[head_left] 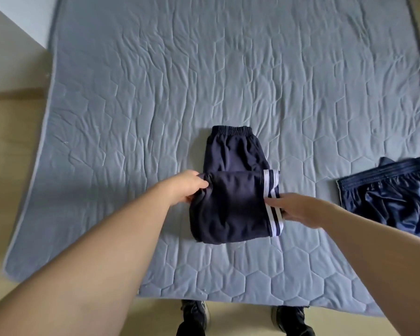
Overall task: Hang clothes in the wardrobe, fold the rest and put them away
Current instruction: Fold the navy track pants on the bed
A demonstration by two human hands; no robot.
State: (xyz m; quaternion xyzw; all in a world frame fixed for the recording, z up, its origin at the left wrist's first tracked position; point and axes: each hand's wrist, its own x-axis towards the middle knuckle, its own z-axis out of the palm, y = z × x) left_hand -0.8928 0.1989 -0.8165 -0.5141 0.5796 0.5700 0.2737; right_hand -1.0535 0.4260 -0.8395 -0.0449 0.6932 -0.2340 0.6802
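Folded trousers lie mid-mattress, shorts to their right near the edge.

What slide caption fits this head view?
Both hands fold navy white-striped track pants on grey quilted mattress.
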